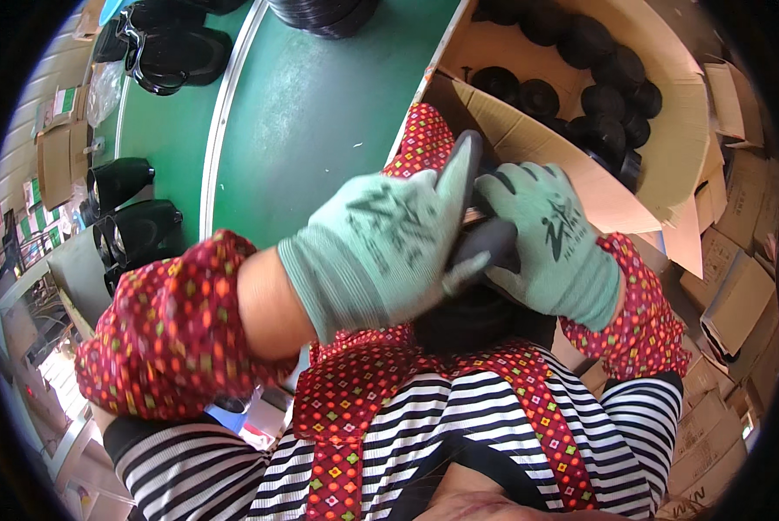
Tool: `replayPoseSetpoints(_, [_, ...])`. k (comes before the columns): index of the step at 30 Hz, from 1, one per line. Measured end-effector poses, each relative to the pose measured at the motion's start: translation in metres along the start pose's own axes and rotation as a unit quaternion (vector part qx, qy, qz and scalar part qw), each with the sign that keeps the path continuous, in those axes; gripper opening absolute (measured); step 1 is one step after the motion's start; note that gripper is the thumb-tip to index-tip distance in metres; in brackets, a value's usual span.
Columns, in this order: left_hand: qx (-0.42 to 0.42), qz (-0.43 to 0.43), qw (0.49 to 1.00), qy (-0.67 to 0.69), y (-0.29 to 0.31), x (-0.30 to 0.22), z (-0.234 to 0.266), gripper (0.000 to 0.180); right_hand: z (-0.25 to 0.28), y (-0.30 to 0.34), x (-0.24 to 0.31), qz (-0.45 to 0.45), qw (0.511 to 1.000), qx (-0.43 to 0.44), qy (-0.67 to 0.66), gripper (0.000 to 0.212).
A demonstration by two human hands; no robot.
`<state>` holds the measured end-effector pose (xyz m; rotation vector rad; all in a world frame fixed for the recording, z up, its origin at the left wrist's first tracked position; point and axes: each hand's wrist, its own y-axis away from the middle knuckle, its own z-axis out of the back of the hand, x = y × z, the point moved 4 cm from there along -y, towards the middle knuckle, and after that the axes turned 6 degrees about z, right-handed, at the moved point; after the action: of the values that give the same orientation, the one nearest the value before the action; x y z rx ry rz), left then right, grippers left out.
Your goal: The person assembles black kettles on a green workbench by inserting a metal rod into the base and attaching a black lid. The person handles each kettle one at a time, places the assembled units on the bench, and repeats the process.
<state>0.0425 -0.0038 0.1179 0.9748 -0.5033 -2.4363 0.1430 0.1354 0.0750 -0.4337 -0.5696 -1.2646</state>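
Black plastic part is sitting between both gloved hands, held low in front of the person's chest, just above a darker round piece that is resting against the lap. From the head view, the part is looking smooth, rigid and light, probably a moulded shell; its glossy surface is likely slippery, so the rubbery gloves are helping. Gripping it across its rounded body, as the hands are doing now, seems the safest hold, since thin edges could flex or scratch.

The left hand is reaching across from the left, fingers curled over the top of the part and thumb side pressing toward the middle, closed around it. The right hand is wrapping the part from the other side, fingers bent and closed on it, palm facing inward. Both forearms, in red patterned sleeve covers, are bending in toward each other with wrists close together.

Beyond the hands, a cardboard box is standing open at the right with many black round parts inside. A green table is stretching ahead, with more black moulded pieces lying along its left side. Stacked flat cartons are crowding the right edge.
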Motion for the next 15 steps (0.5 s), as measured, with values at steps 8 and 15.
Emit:
replayPoseSetpoints(8, [0.012, -0.197, 0.979, 0.059, -0.07, 0.071, -0.023, 0.065, 0.021, 0.01, 0.03, -0.102, 0.985, 0.079, 0.112, 0.07])
replayPoseSetpoints(15, [-0.083, -0.276, 0.948, 0.134, -0.084, 0.079, -0.037, 0.046, 0.02, 0.003, 0.041, -0.087, 0.974, -0.022, 0.208, 0.051])
